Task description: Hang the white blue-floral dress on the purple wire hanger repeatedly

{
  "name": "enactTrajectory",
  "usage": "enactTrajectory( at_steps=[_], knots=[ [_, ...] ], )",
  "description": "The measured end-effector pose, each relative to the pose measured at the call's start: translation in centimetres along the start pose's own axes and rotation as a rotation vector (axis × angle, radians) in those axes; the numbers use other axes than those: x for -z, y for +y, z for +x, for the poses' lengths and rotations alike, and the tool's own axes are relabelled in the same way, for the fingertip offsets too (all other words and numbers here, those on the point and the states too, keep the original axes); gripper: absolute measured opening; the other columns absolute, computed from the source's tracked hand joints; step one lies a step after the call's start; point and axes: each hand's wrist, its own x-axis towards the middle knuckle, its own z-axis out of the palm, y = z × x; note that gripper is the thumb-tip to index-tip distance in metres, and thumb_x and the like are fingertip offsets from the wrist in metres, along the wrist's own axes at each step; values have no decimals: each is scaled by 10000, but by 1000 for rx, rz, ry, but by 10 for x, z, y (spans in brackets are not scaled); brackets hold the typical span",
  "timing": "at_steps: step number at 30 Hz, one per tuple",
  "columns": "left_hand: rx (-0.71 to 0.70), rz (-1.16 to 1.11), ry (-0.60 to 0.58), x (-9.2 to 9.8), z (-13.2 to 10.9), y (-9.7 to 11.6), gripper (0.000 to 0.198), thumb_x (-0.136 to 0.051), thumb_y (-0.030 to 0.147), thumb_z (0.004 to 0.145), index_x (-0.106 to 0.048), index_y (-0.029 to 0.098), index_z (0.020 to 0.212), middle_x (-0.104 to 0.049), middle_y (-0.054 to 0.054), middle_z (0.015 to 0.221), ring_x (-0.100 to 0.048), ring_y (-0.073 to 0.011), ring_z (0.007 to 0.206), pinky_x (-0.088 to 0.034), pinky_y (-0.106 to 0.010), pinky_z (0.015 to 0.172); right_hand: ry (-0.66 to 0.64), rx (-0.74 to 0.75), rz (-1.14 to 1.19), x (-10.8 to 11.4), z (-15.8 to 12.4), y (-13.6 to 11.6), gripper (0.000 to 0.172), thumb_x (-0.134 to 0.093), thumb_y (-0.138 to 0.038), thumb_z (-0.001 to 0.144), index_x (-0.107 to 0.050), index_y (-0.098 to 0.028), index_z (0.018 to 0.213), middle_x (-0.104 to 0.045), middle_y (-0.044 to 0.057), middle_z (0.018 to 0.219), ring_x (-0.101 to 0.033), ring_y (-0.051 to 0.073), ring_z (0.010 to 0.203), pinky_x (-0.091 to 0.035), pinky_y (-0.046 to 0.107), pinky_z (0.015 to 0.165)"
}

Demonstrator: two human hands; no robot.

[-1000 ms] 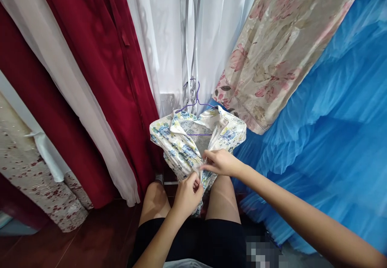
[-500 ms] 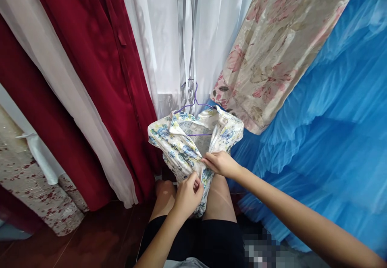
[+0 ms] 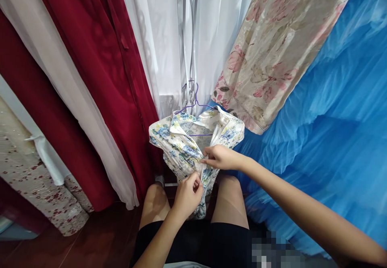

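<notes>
A white shirt with blue and yellow flowers (image 3: 184, 151) hangs on a purple hanger (image 3: 196, 98) in front of me, its collar spread and its neck open. My left hand (image 3: 189, 191) is closed on the shirt's front edge, low on the placket. Just above it, my right hand (image 3: 219, 157) pinches the front edge near the bottom of the neck opening. Whether a button sits between the fingers is hidden. Below my hands the shirt's lower part hangs bunched between my knees.
Dark red cloth (image 3: 90, 58) and a pale sheer panel (image 3: 78, 98) hang at the left. White fabric (image 3: 208, 38) with ribbons (image 3: 189, 50) hangs behind the hanger. Right of it are a floral garment (image 3: 272, 50) and blue tulle (image 3: 326, 147). Dark tiles (image 3: 99, 235) form the floor.
My knees have moved apart. The right hand has shifted slightly down the shirt's edge, its fingers still pinching; the left hand stays almost in place.
</notes>
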Motion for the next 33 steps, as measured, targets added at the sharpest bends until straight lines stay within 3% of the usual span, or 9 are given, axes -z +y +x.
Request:
enactTrajectory(
  at_steps=[4,9,16,20,22,26,28,30,33],
  knots=[
    [-3,142,-15,6,5,10,164,-488,142,864,-406,224,749,-538,24,675,-522,-151,622,-312,-256,596,-31,-14,141,33,24,3,217,-649,-399,896,-621,-214,786,-640,-31,474,-551,149,431,-366,262,522],
    [-66,433,-69,9,12,16,136,-490,96,830,-485,227,795,-598,-9,744,-555,-182,622,-232,-298,557,22,-21,84,75,65,7,224,-670,-383,878,-619,-201,759,-611,-48,444,-534,131,408,-387,261,516],
    [-151,729,-262,20,22,19,241,-490,69,843,-593,176,1032,-678,-107,939,-677,-269,766,-374,-315,606,108,-32,22,106,88,15,314,-621,-431,924,-611,-170,751,-556,-67,428,-478,88,397,-384,252,548],
    [-191,631,-398,28,28,18,118,-538,126,878,-611,186,950,-681,-81,901,-677,-252,773,-451,-323,655,162,-69,22,111,84,15,276,-620,-425,931,-617,-162,846,-562,-60,440,-479,103,406,-377,252,540],
    [-235,469,-343,40,42,21,59,-559,206,921,-615,208,903,-674,-44,885,-661,-219,785,-481,-315,698,197,-59,3,112,80,13,244,-600,-407,945,-601,-170,887,-570,-56,450,-490,114,420,-382,256,551],
    [-369,231,143,75,96,42,200,-539,249,969,-607,226,1155,-647,-68,1137,-635,-198,926,-505,-335,861,242,6,-72,106,71,11,197,-608,-372,933,-574,-179,954,-591,-45,523,-526,135,484,-356,260,563],
    [-448,197,282,89,130,54,351,-487,204,987,-540,228,1334,-594,-96,1308,-631,-184,928,-504,-340,878,261,47,-111,98,68,13,226,-652,-383,900,-559,-185,956,-582,-44,564,-522,141,516,-331,260,554],
    [-503,198,258,97,159,62,360,-471,187,993,-556,220,1342,-613,-95,1300,-637,-188,937,-500,-342,883,327,78,-107,88,67,17,240,-655,-405,893,-541,-195,921,-564,-41,592,-512,144,536,-323,261,546],
    [-532,211,193,96,186,64,195,-507,195,981,-680,184,1071,-684,-70,1045,-639,-206,913,-495,-334,845,437,87,27,70,67,24,173,-599,-357,911,-516,-207,896,-584,-25,647,-551,158,575,-367,266,556]
  ],
)
